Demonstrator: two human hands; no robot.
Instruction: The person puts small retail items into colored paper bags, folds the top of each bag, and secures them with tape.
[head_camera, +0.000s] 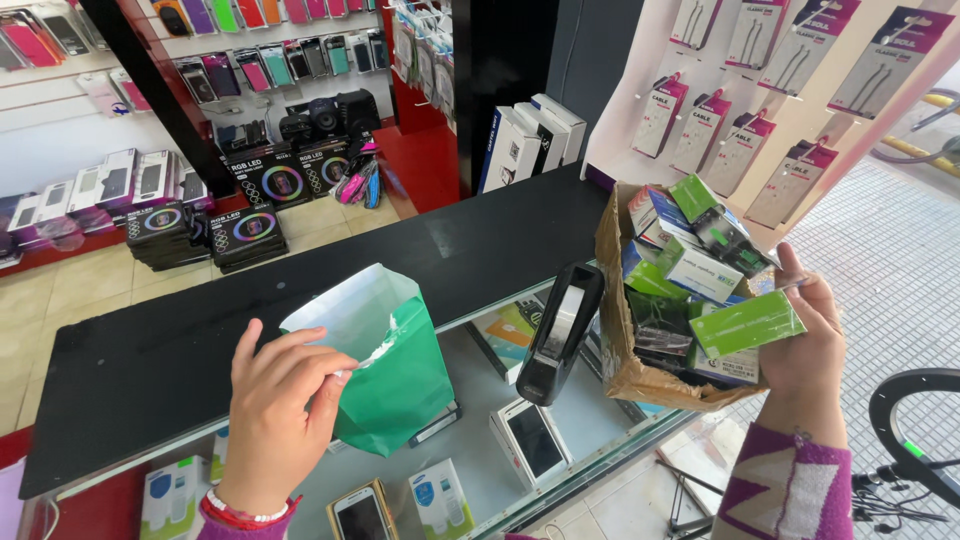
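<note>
Your left hand (275, 415) is pinching the green bag (385, 360) open; your right hand (810, 345) is grasping a green box (745, 322), which may miss its mouth.

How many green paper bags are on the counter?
1: the green paper bag stands open on the glass counter, its rim pinched by the left hand. Others may be out of view.

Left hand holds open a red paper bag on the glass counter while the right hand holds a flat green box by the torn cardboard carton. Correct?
Not quite: the head view shows the paper bag is green, not red. The left hand does hold it open on the glass counter, and the right hand holds the flat green box by the torn cardboard carton.
</note>
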